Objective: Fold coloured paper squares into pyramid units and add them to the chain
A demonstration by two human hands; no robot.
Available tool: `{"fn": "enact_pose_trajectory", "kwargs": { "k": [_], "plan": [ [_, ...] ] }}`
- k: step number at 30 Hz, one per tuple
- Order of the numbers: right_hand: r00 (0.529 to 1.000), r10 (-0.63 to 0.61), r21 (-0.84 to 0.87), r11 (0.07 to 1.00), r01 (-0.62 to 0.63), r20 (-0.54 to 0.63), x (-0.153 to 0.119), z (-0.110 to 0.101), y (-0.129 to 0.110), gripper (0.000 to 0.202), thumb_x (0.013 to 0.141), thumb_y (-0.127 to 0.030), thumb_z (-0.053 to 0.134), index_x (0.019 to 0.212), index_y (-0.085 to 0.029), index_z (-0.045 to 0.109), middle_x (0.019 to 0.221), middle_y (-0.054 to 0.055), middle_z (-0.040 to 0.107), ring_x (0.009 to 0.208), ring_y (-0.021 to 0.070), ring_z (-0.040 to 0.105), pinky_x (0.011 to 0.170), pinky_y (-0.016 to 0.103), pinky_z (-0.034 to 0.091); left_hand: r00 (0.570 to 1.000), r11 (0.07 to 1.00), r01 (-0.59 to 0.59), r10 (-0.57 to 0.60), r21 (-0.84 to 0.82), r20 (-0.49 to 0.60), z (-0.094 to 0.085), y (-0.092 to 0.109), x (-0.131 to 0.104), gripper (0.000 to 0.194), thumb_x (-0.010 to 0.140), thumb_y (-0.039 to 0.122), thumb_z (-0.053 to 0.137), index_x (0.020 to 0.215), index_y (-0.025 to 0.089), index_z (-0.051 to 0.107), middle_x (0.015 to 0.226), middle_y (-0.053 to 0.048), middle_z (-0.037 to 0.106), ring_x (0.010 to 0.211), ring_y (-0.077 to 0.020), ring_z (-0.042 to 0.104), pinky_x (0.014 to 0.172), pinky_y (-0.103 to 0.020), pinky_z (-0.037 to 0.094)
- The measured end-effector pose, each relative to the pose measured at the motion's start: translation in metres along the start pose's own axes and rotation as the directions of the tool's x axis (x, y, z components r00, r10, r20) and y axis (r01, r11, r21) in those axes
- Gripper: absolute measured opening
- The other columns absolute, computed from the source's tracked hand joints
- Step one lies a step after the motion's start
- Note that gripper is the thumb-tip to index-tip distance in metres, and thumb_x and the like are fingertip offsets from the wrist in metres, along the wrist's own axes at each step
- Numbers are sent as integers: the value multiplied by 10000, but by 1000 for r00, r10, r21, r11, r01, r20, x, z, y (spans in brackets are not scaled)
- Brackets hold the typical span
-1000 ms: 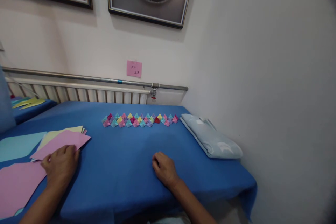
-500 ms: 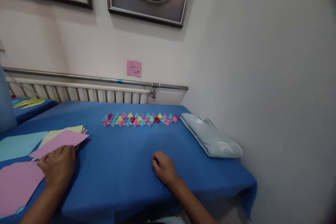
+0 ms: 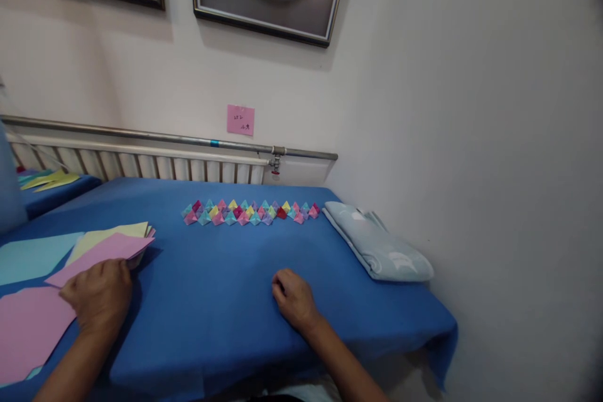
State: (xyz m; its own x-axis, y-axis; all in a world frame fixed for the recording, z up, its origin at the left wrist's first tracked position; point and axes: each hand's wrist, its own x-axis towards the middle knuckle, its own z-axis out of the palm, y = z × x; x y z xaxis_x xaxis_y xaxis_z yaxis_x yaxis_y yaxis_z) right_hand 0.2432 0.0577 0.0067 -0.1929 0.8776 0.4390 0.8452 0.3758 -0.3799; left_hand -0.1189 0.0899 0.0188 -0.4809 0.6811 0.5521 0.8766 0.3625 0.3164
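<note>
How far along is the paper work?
Looks done: small folded pieces, lined up along the back of the blue cloth. In hand: the left hand grips the upper pink sheet; the right hand is curled, holding nothing visible. Likely left: flat sheets at left look unfolded. Final count: can't tell.

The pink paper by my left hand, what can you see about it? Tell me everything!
The pink paper looks like a thin, plain, smooth sheet with straight edges and pointed ends to the left and right. It lies at a slant, partly over a pale yellow paper. Your left hand has its fingers on the near edge and hides part of it. The right tip seems a bit raised, with a dark shadow beside it on the blue cloth.
</note>
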Motion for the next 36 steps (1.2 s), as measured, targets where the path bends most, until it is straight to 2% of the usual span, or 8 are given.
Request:
{"fn": "enact_pose_trajectory", "kwargs": {
  "k": [3,8,13,18,24,30,33,36],
  "plan": [
    [1000,2,-3,1000,-2,3,0,0,0,143,796,-101,466,732,-197,550,719,1,594,669,132,535,628,228,351,994,978,-72,86,197,-66,5,-5,0,261,842,316,329,623,203,416,638,-39,509,685,-224,458,635,-294,181],
    [1000,11,-16,1000,-11,2,1,0,1,148,795,-102,457,733,-199,551,720,-1,599,674,128,549,636,219,365,990,967,-107,124,233,-60,5,-7,1,261,845,311,357,661,174,482,643,-53,522,692,-236,477,638,-310,203],
    [999,-33,50,998,33,13,2,-5,-3,159,803,-132,424,711,-196,537,704,14,594,648,143,548,620,237,378,996,996,-80,82,45,-27,-8,1,-1,264,852,257,376,696,145,556,680,-92,556,746,-278,496,671,-348,252],
    [998,-60,64,996,58,33,7,-5,-1,192,849,-231,390,741,-205,546,708,30,611,647,171,575,617,268,408,996,998,-45,47,32,-74,2,-4,2,206,844,249,451,760,150,611,775,-102,633,820,-270,528,768,-374,296],
    [997,-44,63,997,40,59,8,-5,-2,204,837,-265,389,710,-214,540,696,30,628,624,177,592,593,277,416,995,987,-26,11,-158,-95,6,-8,-1,213,868,273,460,802,182,641,842,-92,661,849,-261,538,825,-390,300],
    [997,-19,61,998,15,78,8,-7,-5,215,840,-295,382,731,-214,549,708,32,641,634,181,604,610,287,425,971,906,113,-187,-409,-146,5,-10,2,190,847,280,458,768,181,599,799,-80,623,869,-262,542,856,-410,333],
    [996,0,71,997,-7,90,9,-8,-6,213,834,-296,383,729,-217,550,710,33,645,631,182,606,608,291,426,932,814,182,-322,-552,-168,-4,-14,9,163,839,287,464,766,194,576,812,-61,613,883,-248,545,867,-403,355],
    [995,0,87,996,-9,95,11,-8,-6,217,827,-303,386,721,-220,556,704,35,646,629,186,607,603,292,429,881,679,222,-448,-700,-155,-22,-18,20,154,841,326,498,799,202,579,833,-30,610,874,-217,548,856,-371,387]
  ]
}}
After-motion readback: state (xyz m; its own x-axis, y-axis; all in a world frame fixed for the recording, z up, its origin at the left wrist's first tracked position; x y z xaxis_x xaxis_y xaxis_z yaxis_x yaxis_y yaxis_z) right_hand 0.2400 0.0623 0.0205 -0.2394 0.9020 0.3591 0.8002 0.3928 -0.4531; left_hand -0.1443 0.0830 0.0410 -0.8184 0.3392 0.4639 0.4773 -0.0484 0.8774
